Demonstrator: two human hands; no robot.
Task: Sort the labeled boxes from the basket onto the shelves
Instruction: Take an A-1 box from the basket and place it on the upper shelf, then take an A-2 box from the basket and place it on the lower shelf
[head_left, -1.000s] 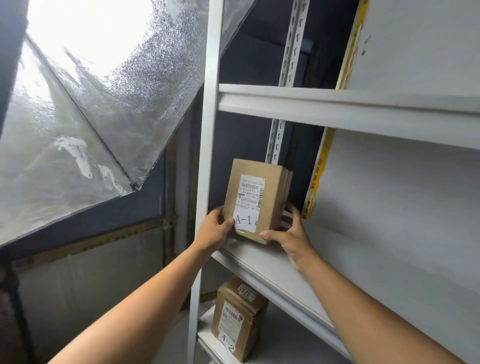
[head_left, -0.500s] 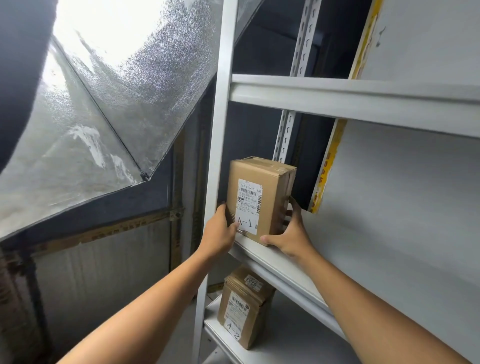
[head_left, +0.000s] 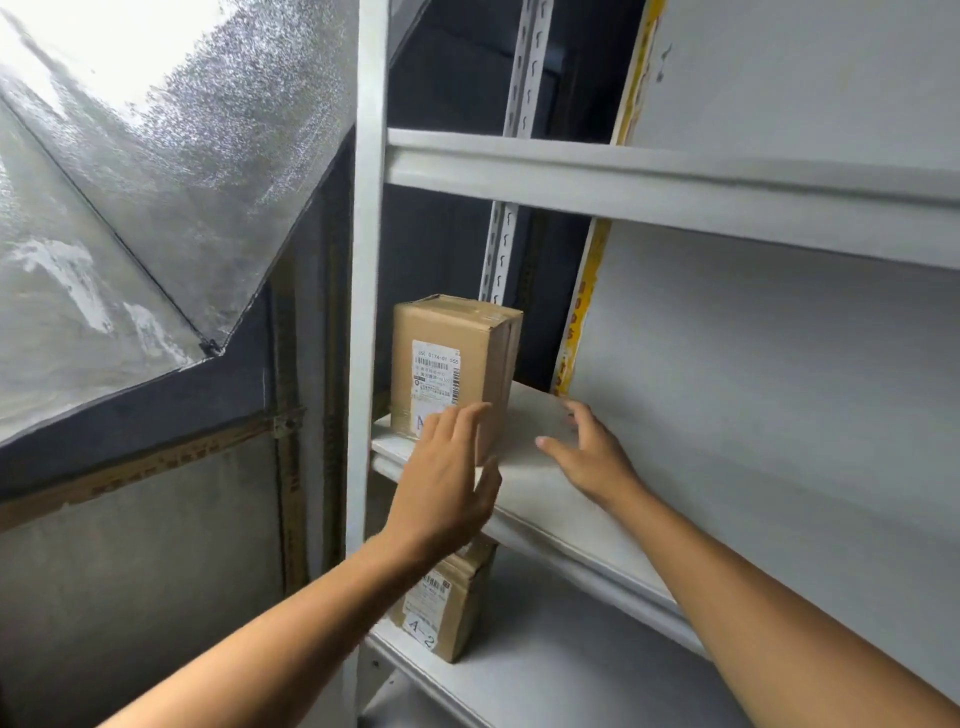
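Note:
A brown cardboard box (head_left: 452, 358) with a white shipping label stands upright at the left end of the middle shelf (head_left: 550, 499). My left hand (head_left: 447, 478) is in front of its lower part, fingers spread, holding nothing, and hides the box's letter mark. My right hand (head_left: 592, 452) hovers open over the shelf just right of the box, apart from it. One shelf lower stands a second brown box marked A-2 (head_left: 441, 608), partly hidden by my left wrist.
The white metal rack has an upright post (head_left: 366, 312) at its left and an upper shelf (head_left: 649, 182) above. A grey panel (head_left: 779, 389) backs the shelves. A silver foil-covered slope (head_left: 156, 182) fills the left.
Both hands have let go of the upper box and drawn back from it. The box now stands by itself on the middle shelf.

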